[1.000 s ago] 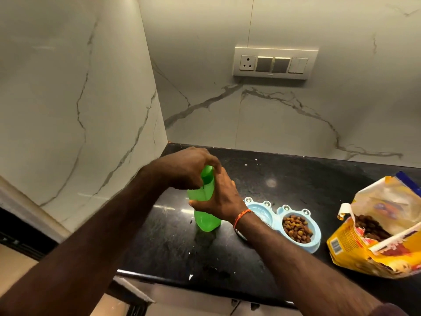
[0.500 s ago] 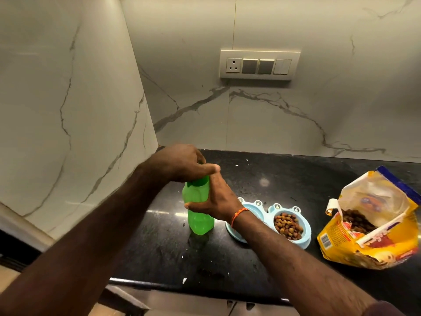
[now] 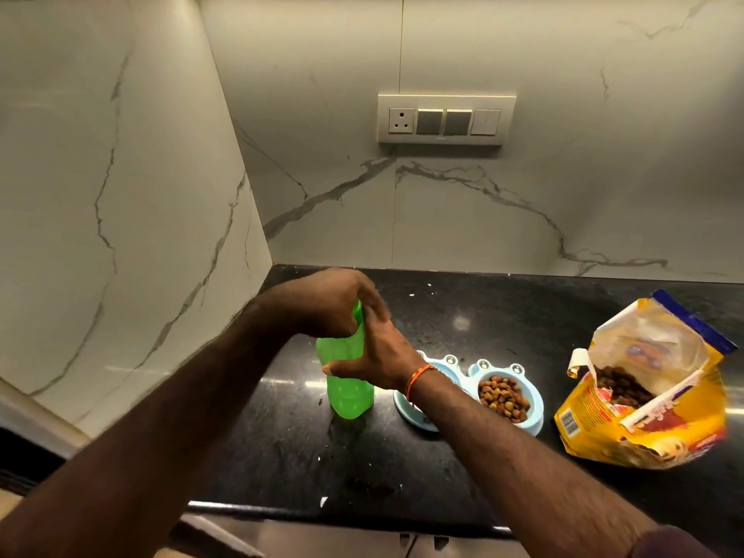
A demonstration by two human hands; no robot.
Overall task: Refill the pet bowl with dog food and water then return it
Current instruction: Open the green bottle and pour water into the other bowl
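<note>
In the head view, a green bottle (image 3: 349,390) stood upright on the black bench (image 3: 463,469), left of the bowl (image 3: 523,420). The left hand (image 3: 326,306) was curled over the bottle's top, its fingers closed around the cap end, which they hid. The right hand (image 3: 378,352) gripped the bottle's upper body, with the thumb across the near side and the fingers wrapped round the far side. An orange thread band (image 3: 418,378) circled the right wrist.

The bowl was a pale blue double dish with 2 cups, just right of the bottle. Its right cup held brown kibble (image 3: 504,397); the right forearm covered most of the left cup, so its contents could not be told. Further right, near the bowl but apart from it, a yellow bag (image 3: 644,428) leaned open, with kibble showing inside. A switch panel (image 3: 446,119) with 1 socket sat on the far marble wall (image 3: 523,215).
</note>
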